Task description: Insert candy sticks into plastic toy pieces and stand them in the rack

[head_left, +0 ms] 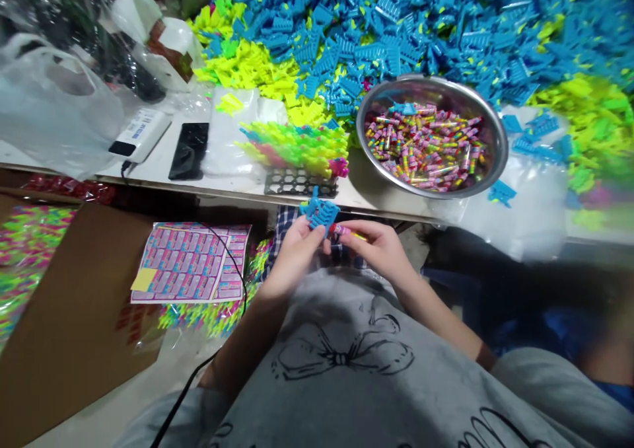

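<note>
Hold the blue slotted plastic piece (321, 213) steady at twelve o'clock, and keep the small red-ended tube (339, 229), at its four o'clock, straight (it could slip). Your left hand (300, 244), in from seven o'clock, pinches the piece; your right hand (380, 244), from four, pinches the tube.

black phone (189, 150) near white corded device (146, 133); translucent plastic bag (52, 114) at left
</note>
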Motion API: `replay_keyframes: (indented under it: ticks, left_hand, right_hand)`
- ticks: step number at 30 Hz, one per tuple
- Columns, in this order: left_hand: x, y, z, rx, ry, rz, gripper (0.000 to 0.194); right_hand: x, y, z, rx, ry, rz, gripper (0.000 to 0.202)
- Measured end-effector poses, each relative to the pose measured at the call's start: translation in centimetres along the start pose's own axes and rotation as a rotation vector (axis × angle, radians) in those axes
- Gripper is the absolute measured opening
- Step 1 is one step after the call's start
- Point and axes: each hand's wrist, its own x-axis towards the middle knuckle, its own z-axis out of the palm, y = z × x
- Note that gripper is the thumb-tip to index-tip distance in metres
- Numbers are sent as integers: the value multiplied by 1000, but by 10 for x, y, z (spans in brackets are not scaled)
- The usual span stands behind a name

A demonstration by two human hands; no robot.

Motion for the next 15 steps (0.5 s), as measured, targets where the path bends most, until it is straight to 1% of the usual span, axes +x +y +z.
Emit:
replay_keyframes:
  ticks: [2,5,8,10,12,15]
  left_hand:
    - [-4,2,5,-118,5,4,14]
    - [-8,4,11,-269,31,-25,19]
    - [-9,4,12,-300,30,-43,23]
    - [-8,4,11,-285,21,-63,22]
    - [-6,5,11,-263,13,-94,21]
    - [-3,6,12,-250,-8,-144,19]
  right_hand:
    - [-2,-1,2,11,-11,-5,22]
    - [-4,0,5,18,-17,-5,23]
    - [-6,2,6,17,-11,-3,24]
    - [-6,3,5,-7,-5,-31,22]
    - [-5,3,1,-89,4,-114,19]
    - [-3,1,-5,-295,2,-296,18]
